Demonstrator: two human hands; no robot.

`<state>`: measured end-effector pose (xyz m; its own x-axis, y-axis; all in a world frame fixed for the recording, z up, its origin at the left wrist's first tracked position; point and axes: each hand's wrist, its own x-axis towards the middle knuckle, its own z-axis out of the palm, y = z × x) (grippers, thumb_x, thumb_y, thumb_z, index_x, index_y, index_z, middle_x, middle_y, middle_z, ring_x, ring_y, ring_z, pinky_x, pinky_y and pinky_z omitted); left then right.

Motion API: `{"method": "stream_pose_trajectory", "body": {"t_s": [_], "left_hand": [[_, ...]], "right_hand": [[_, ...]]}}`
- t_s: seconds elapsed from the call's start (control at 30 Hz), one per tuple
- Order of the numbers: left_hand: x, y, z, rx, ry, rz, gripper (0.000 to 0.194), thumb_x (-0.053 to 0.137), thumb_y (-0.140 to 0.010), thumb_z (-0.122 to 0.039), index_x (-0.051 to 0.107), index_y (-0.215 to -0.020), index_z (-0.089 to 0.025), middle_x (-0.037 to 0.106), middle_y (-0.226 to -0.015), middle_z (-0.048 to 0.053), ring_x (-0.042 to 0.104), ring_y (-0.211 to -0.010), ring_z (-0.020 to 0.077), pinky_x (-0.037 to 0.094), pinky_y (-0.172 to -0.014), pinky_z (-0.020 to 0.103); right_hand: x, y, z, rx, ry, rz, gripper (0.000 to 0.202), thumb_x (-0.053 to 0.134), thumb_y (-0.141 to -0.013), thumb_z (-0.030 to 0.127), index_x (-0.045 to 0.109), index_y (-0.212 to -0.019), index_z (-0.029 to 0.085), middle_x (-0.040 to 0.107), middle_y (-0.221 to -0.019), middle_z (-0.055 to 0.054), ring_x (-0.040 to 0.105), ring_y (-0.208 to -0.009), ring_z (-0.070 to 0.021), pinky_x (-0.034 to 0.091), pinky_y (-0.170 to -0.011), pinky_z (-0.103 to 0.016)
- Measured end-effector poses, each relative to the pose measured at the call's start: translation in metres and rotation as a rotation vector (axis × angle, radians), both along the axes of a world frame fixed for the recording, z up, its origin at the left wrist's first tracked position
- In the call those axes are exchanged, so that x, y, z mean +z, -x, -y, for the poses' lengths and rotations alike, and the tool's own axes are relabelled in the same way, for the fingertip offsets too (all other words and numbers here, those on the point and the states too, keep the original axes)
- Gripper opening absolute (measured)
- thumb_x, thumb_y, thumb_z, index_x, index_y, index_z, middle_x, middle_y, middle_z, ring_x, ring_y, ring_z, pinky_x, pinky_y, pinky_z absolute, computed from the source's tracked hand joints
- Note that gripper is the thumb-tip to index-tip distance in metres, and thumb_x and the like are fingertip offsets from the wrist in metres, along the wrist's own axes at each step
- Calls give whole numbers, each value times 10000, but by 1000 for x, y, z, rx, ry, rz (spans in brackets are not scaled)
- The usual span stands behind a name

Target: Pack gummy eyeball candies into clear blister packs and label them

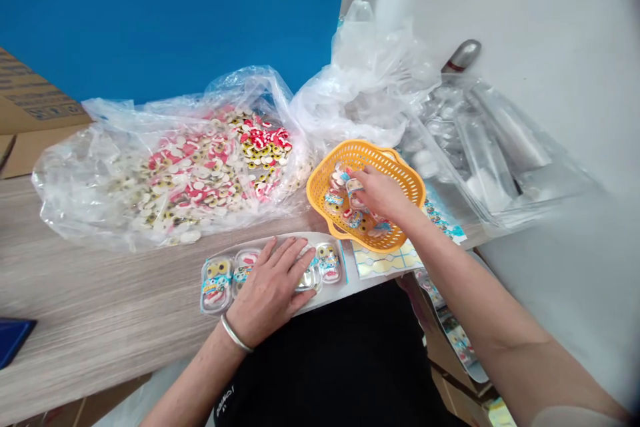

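My left hand [273,287] lies with spread fingers over a row of small clear plastic packs at the table's front edge. One pack [217,285] shows left of it, another [329,263] to its right; the middle ones are partly covered. Inside the orange basket [327,170], my right hand [377,193] has its fingers closed on a small clear pack [355,193]. Several similar packs lie in the basket around it. A sheet of yellow and blue labels [385,261] lies partly under the basket.
A large clear bag [200,173] of red, white and yellow pieces fills the back left. Crumpled plastic bags [370,80] and clear packaging [500,147] lie at the back right. A cardboard box [37,100] stands far left; a dark blue object [15,340] is at the left edge.
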<state>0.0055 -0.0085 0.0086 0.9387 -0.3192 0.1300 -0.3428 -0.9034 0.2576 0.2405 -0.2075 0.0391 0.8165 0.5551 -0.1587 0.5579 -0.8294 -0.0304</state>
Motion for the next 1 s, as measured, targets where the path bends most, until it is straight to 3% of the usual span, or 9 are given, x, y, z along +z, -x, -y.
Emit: {"method": "stream_pose_trajectory", "body": {"t_s": [0.13, 0.27, 0.33, 0.43, 0.63, 0.77, 0.87, 1.0], "left_hand": [[2, 0, 0, -1, 8, -26, 561, 649, -925, -398, 521, -1427, -182, 522, -1477, 152, 478, -1370, 327, 329, -1182, 568], [4, -1, 1, -1, 13, -39, 570, 647, -928, -391, 507, -1438, -178, 508, -1488, 154, 464, -1380, 328, 323, -1183, 568], [4, 0, 1, 0, 14, -40, 578, 646, -929, -384, 495, -1448, -178, 505, -1493, 148, 461, -1381, 326, 318, -1184, 568], [3, 1, 1, -3, 10, -36, 596, 649, -926, -385, 482, -1458, -174, 500, -1500, 143, 459, -1382, 326, 314, -1184, 565], [1, 1, 0, -9, 8, -43, 608, 655, -918, -404, 488, -1451, -165, 490, -1508, 144, 454, -1383, 330, 299, -1191, 576], [1, 1, 0, -6, 11, -37, 600, 657, -917, -396, 494, -1447, -169, 491, -1507, 142, 454, -1383, 327, 297, -1195, 564], [0, 2, -1, -4, 13, -33, 600, 662, -913, -394, 496, -1443, -166, 491, -1508, 139, 454, -1385, 323, 297, -1198, 554], [1, 2, -1, -7, 14, -35, 588, 661, -914, -393, 505, -1433, -165, 497, -1501, 146, 463, -1377, 323, 306, -1192, 559]], "right_hand": [[25, 24, 13, -4, -357, 4, 307, 440, -981, 181, 671, -1181, 158, 684, -1118, -102, 645, -1019, -215, 473, -880, -304], [43, 78, 15, 101, -575, -169, 230, 510, -962, 208, 647, -1146, 200, 709, -1015, -42, 659, -894, -173, 489, -796, -266], [38, 107, 9, 128, -539, -238, 197, 506, -966, 179, 628, -1120, 196, 711, -1013, -39, 665, -883, -165, 484, -782, -256], [19, 136, 1, 112, -380, -175, 164, 483, -978, 133, 608, -1078, 169, 706, -1001, -63, 668, -856, -173, 464, -729, -258], [-3, 153, -4, 182, -127, 64, 149, 494, -972, 110, 621, -955, 187, 677, -845, -48, 654, -737, -186, 416, -615, -278], [-8, 158, -3, 243, -86, 141, 236, 502, -950, 85, 647, -1120, 161, 712, -1078, -114, 674, -919, -215, 491, -705, -289], [-10, 163, -1, 294, -71, 168, 353, 500, -949, 87, 611, -1281, 131, 635, -1331, -165, 651, -1061, -242, 535, -780, -311], [-17, 167, 0, 253, 0, 155, 344, 505, -968, 127, 619, -1293, 127, 611, -1354, -180, 667, -993, -241, 551, -723, -312]]}}
